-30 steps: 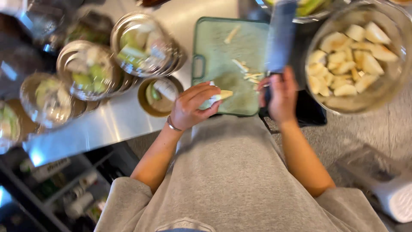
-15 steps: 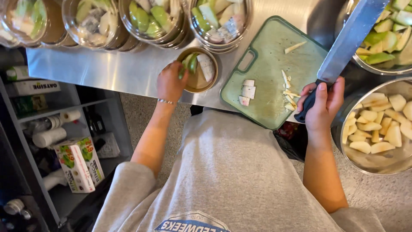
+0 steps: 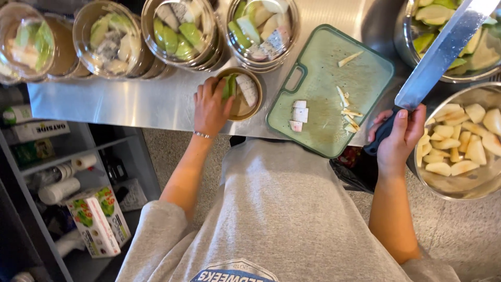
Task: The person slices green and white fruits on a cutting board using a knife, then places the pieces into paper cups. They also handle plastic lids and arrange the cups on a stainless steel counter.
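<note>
My left hand rests on the rim of a small brown bowl on the steel counter, fingers on a green fruit slice beside a white slice inside it. My right hand grips the black handle of a large knife, blade raised over the counter's right side. Between the hands lies a green cutting board with a few white fruit pieces and thin strips.
Several clear bowls of sliced fruit line the far side of the steel counter. At the right are a steel bowl of peeled pale chunks and a bowl of green wedges. Below left, shelves hold boxes and rolls.
My left hand has settled onto the small brown bowl with slices in it. My right hand keeps the knife raised at the right. The view has shifted slightly.
</note>
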